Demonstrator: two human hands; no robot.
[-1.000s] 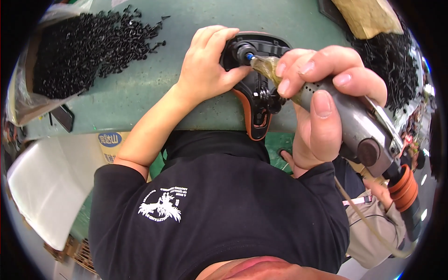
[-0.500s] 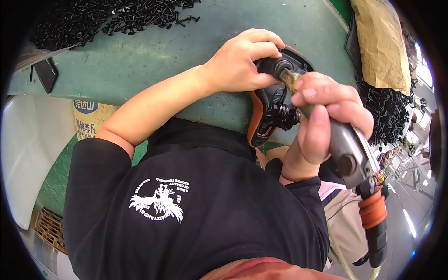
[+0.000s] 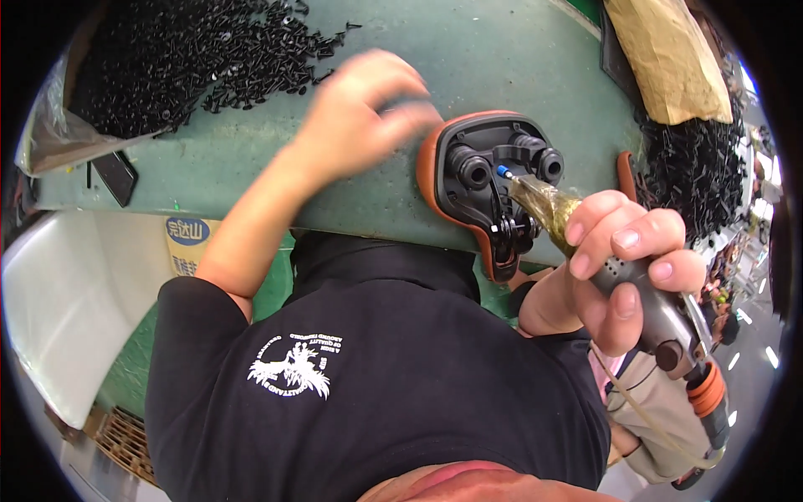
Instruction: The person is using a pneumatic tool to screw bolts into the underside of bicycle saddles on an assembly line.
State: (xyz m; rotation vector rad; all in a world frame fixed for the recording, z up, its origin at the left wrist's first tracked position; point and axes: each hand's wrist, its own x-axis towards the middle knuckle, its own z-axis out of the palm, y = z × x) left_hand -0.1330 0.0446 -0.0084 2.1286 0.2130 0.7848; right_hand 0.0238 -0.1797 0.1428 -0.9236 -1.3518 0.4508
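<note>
A bicycle saddle (image 3: 431, 171) lies underside up near the table's front edge, its brown cover showing round the rim. Its black base carries round black bumpers and a metal clamp near the narrow end. My right hand (image 3: 627, 259) is wrapped round a grey power screwdriver (image 3: 661, 322), whose nose is bound in yellowish tape. The blue-tipped bit hangs over the base between the bumpers; whether it touches cannot be told. Left of the saddle, my left hand (image 3: 360, 117) is off it and blurred, with a gap between thumb and fingers and nothing visible held.
Black screws (image 3: 226, 58) lie heaped at the far left, beside a plastic bag (image 3: 50, 134) and a flat black object (image 3: 117, 177). On the right are a brown paper sack (image 3: 669, 58) and more black parts (image 3: 690, 167). A white bin (image 3: 58, 301) stands below the table's left edge.
My left hand has let go of the saddle and moved left. The screwdriver has drawn back to the right and down, baring its blue tip and the bumpers.
</note>
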